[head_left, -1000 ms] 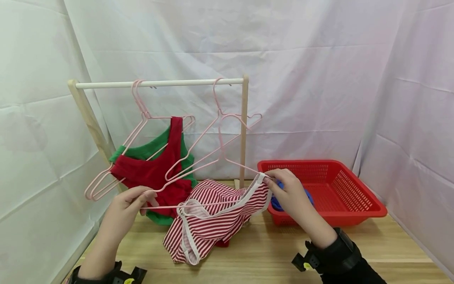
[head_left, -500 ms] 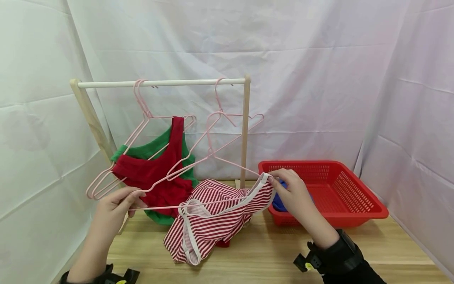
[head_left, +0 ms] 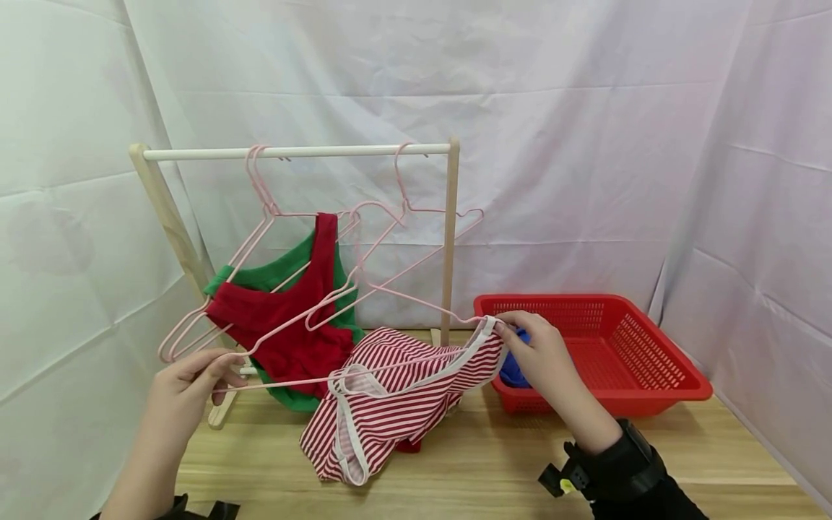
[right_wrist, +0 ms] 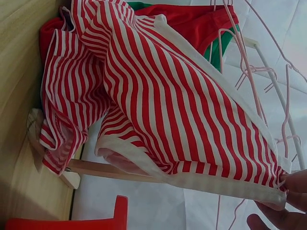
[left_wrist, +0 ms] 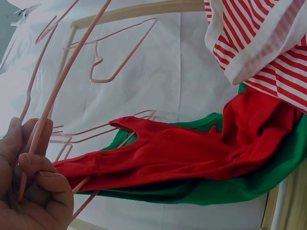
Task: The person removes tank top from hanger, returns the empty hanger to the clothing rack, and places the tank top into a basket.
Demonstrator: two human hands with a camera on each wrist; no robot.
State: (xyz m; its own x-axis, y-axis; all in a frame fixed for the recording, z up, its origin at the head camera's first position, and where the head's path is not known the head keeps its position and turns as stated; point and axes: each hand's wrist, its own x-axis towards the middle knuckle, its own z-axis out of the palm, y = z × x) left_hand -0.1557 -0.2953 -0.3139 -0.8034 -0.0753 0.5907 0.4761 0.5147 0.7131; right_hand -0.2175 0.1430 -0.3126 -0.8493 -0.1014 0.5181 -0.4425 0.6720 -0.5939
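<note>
Between the left fingers and the right fingers, a pink hanger and a striped garment are blocking straight passage. Beyond the left fingers, a red garment and a green garment are crowding the rack. Just beyond the right fingers, a red basket is standing in the way, while open air is stretching above them and tabletop is leaving room nearer the wearer.

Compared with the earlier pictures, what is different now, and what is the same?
The left hand moved left and slightly down, and the pink hanger it holds went with it. The right hand, pinching the striped top, shifted slightly right. Nothing was newly gripped or released. The red top, green top, rack and basket stayed as they were.
</note>
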